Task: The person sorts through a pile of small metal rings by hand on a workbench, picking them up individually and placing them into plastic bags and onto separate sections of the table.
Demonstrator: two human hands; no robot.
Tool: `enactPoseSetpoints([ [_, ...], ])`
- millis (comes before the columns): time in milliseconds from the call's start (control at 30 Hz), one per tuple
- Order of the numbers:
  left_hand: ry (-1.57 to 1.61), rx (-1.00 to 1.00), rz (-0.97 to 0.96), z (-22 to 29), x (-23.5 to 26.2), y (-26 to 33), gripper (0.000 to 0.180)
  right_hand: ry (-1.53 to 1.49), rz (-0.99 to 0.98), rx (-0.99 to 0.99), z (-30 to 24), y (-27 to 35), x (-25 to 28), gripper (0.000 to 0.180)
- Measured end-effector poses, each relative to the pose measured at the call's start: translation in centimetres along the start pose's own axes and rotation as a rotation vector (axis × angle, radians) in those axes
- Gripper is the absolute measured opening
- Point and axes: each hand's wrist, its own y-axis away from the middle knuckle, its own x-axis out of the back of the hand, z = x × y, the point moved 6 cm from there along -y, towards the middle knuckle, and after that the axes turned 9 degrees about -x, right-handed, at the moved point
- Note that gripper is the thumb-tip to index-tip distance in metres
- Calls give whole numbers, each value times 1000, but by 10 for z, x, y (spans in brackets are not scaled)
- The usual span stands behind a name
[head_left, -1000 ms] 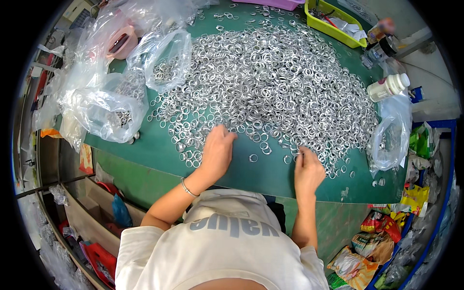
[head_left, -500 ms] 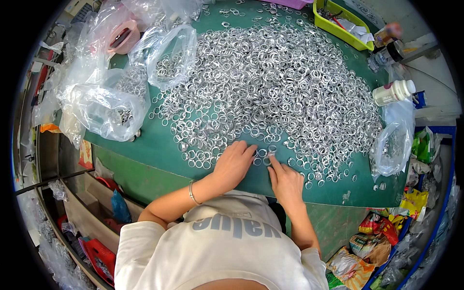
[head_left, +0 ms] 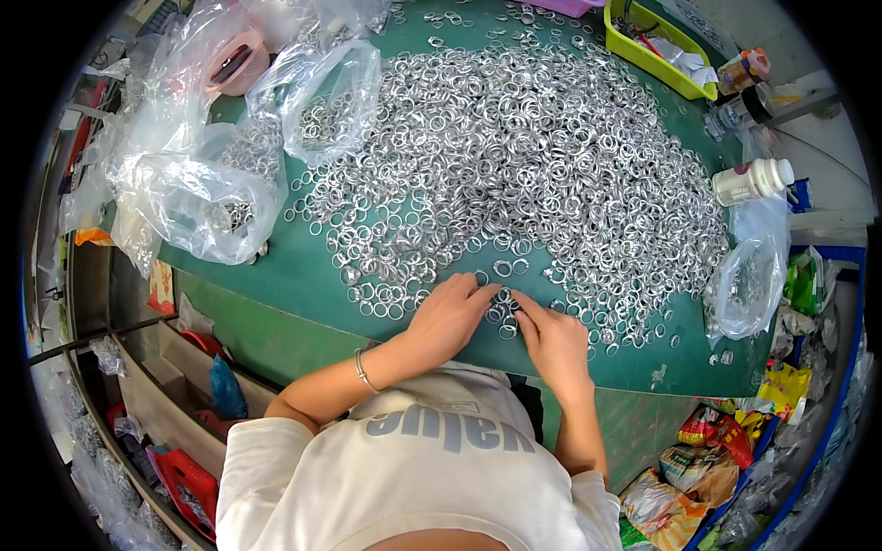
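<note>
1. Both hands meet at 6 o'clock edge of ring pile on green surface: left hand and right hand, fingers curled narrow, picking at a few loose rings.
2. Some rings already in clear bags at 10 o'clock.
3. Judging by pile, most still unsorted; early on.

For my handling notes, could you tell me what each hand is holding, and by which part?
Both the left hand and right hand press fingertips on small metal rings on the green table; whether any ring is gripped cannot be told.
</note>
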Motion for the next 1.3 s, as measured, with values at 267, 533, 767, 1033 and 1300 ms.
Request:
enactPoseSetpoints([
  [267, -129, 0, 23, -4, -1, -12, 32, 166, 61, -52, -3, -26, -9, 28],
  [533, -187, 139, 191, -17, 41, -2, 32, -47, 144, -104, -9, -33, 15, 30],
  [767, -226, 159, 145, -42, 45, 35, 31, 138, 65, 3, -22, -29, -4, 27],
  [1033, -250, 153, 402, -64, 75, 55, 22, 187, -81, 214, -72, -37, -40, 38],
  [1300, -226, 145, 475, -72, 87, 56, 20, 87, 53, 151, -64, -42, -20, 23],
])
